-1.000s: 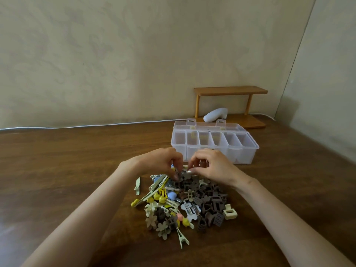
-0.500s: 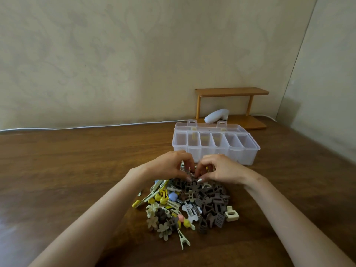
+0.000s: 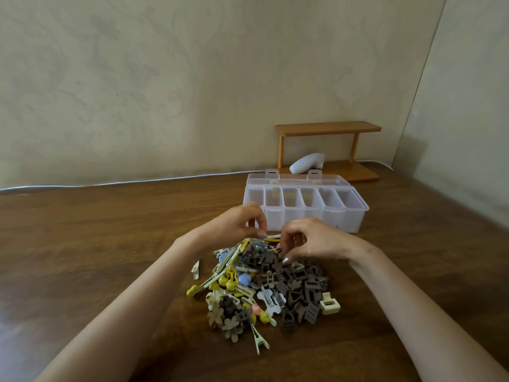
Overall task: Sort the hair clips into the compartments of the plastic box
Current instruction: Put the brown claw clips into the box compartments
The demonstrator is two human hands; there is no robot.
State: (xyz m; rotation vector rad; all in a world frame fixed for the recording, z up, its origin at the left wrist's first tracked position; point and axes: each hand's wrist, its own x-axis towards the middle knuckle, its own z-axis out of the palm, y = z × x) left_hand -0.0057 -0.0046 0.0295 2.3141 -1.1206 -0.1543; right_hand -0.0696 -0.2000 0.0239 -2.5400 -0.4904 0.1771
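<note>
A heap of hair clips (image 3: 275, 285) lies on the wooden table: brown claw clips to the right, yellow, beige and flower-shaped ones to the left. Behind it stands the clear plastic box (image 3: 344, 216), lid open, with its row of compartments looking empty. My left hand (image 3: 234, 227) hovers over the far edge of the heap, its curled fingertips pinching one end of a flat yellow hair clip (image 3: 272, 238). My right hand (image 3: 311, 241) is just right of it, with its fingers curled down onto the brown clips and the yellow clip's other end. Its fingers hide whatever they hold.
A small wooden shelf (image 3: 327, 128) stands against the wall behind the box, with a white device (image 3: 305, 164) under it. A white cable (image 3: 124, 183) runs along the wall. One pale clip (image 3: 195, 270) lies apart, left of the heap.
Both hands have lifted a little from the heap and drawn slightly apart. The yellow clip now shows between them.
</note>
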